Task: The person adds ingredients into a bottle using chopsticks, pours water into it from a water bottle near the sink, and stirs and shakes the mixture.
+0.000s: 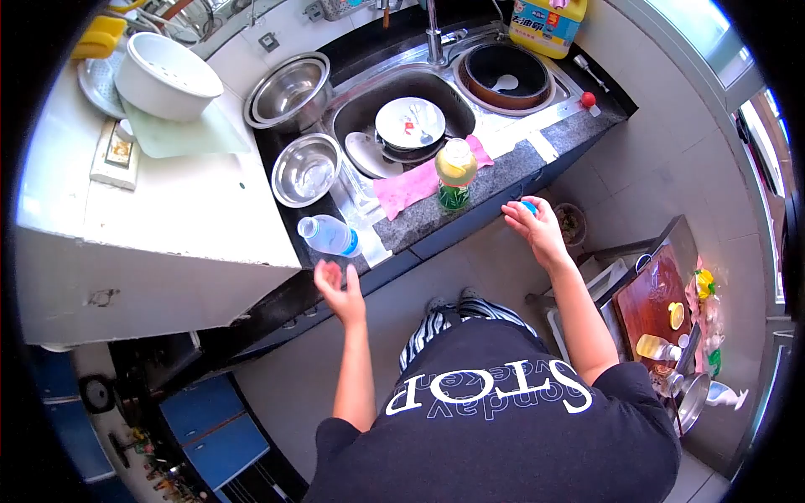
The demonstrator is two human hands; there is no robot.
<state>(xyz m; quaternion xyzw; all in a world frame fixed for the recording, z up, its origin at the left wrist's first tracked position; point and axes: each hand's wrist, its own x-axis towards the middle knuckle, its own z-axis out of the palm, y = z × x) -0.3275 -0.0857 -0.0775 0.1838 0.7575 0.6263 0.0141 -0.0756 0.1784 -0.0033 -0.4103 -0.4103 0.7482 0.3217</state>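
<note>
My left hand (pixel 339 291) is held with its fingers apart and nothing in it, just in front of a clear plastic bottle (pixel 329 235) with a blue label at the counter's edge. My right hand (pixel 537 226) holds a small blue cap (pixel 529 207) between its fingers, in front of the counter. Between the two hands, a bottle with a green label (pixel 455 174) and pale yellow contents stands upright on the counter. Beside it, a pink cloth (pixel 407 191) lies along the sink's front edge.
The sink (pixel 342 115) holds a plate (pixel 410 123) and a pot. Metal bowls (pixel 307 170) stand left of it, a black pan (pixel 507 77) right. A yellow jug (pixel 547 25) is behind. At right, a cutting board (pixel 650 298) bears a lemon half (pixel 676 315).
</note>
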